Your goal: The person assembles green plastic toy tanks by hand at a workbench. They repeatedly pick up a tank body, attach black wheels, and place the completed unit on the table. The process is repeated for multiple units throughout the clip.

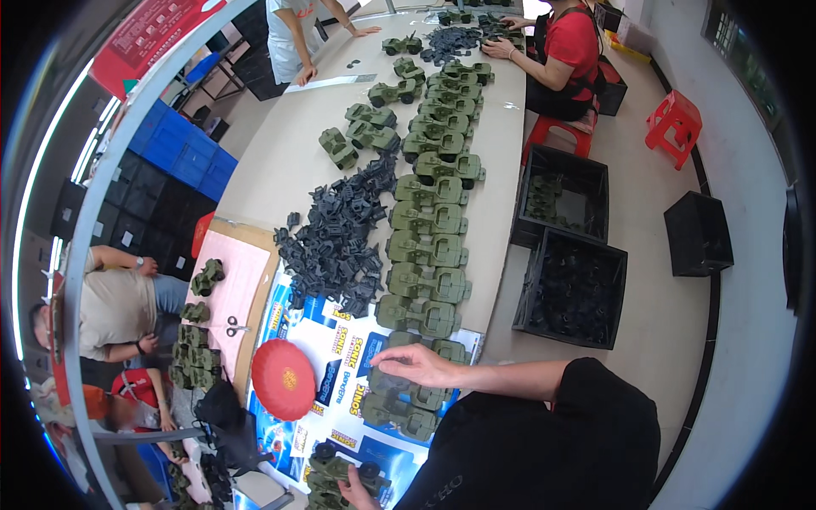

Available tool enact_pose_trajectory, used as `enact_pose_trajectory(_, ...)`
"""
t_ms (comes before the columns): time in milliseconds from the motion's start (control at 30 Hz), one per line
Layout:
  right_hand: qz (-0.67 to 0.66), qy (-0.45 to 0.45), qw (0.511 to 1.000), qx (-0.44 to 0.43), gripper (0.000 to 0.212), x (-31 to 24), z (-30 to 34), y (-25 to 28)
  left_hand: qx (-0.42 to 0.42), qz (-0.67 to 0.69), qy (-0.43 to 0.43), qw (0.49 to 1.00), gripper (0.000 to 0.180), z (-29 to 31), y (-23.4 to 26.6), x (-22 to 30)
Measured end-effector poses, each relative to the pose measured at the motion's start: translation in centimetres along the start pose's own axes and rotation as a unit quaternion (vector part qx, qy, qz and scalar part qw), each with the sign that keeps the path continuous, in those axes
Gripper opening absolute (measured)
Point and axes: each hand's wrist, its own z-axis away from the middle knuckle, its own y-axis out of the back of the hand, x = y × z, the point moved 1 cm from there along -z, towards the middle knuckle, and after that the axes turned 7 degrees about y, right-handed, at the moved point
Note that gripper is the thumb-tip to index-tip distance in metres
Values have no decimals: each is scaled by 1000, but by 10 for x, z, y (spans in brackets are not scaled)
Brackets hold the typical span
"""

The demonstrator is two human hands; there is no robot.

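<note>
At the lower edge my left hand (357,491) is closed on an olive-green toy jeep (330,469) with dark wheels. Part of that hand is out of the picture. My right hand (418,366) hovers over the near end of a row of green jeep bodies (425,314), its fingers bent together toward the left. Whether anything small sits between those fingertips is hidden. A red scalloped plate (284,380) lies left of my right hand on a blue-and-white printed sheet (340,336). Beyond it spreads a heap of small black plastic parts (331,234).
Black crates (571,289) stand on the floor right of the table. A person in red (571,51) works at the far end; another person in white (293,38) leans on the table. Scissors (236,326) lie on pink paper at left. A metal frame post (93,204) rises on the left.
</note>
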Motion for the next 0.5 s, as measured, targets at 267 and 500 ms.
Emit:
enact_pose_trajectory(267, -133, -91, 987, 13, 32, 8, -2, -4, 45, 42, -23, 998, 56, 60, -17, 75)
enact_pose_trajectory(500, -143, -34, 988, 46, 32, -10, -24, 10, -85, 207, -77, 972, 45, 64, -75, 92)
